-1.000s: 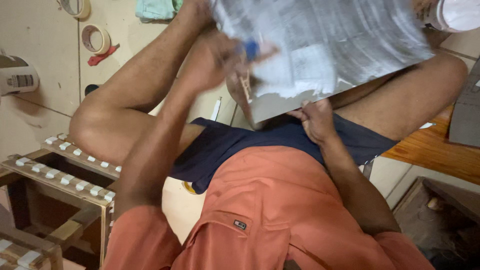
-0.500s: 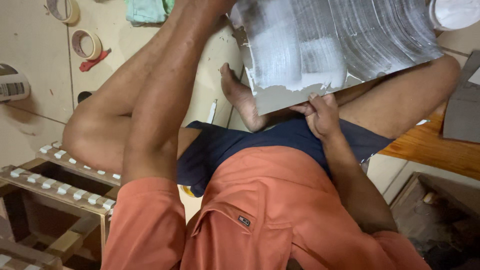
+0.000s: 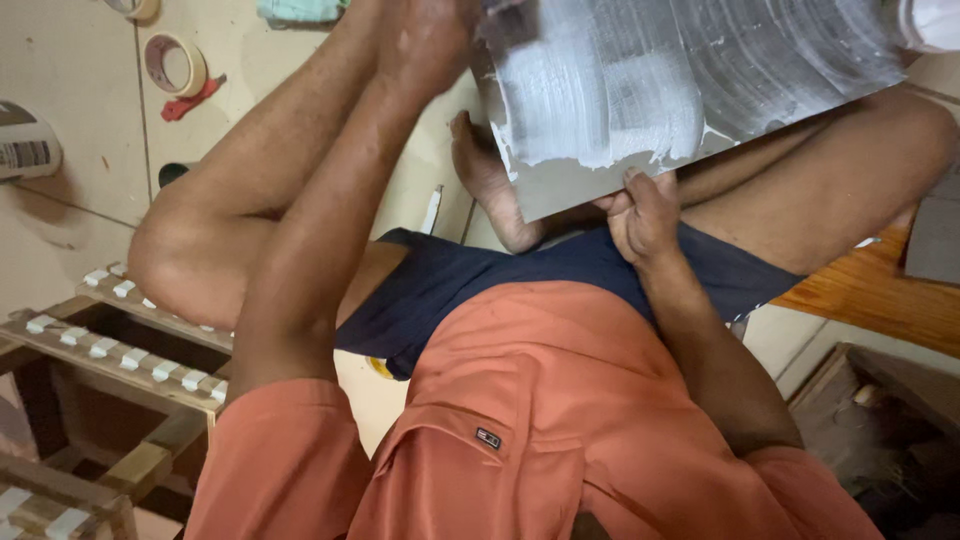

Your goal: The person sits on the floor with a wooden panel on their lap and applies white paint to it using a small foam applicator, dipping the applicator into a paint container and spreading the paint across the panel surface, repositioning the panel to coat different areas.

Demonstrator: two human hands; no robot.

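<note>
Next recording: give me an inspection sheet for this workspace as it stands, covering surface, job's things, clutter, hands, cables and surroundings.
Surface: pale tiled floor; the person sits on it.
Job's things: grey board smeared with white paste, resting across the legs.
Clutter: tape roll, red item beside it, green cloth at the top edge.
Hands: left hand at the board's upper corner, what it holds unclear; right hand grips the board's lower edge.
Cables: nothing seen.
Surroundings: wooden slatted frame, wooden panel.
</note>
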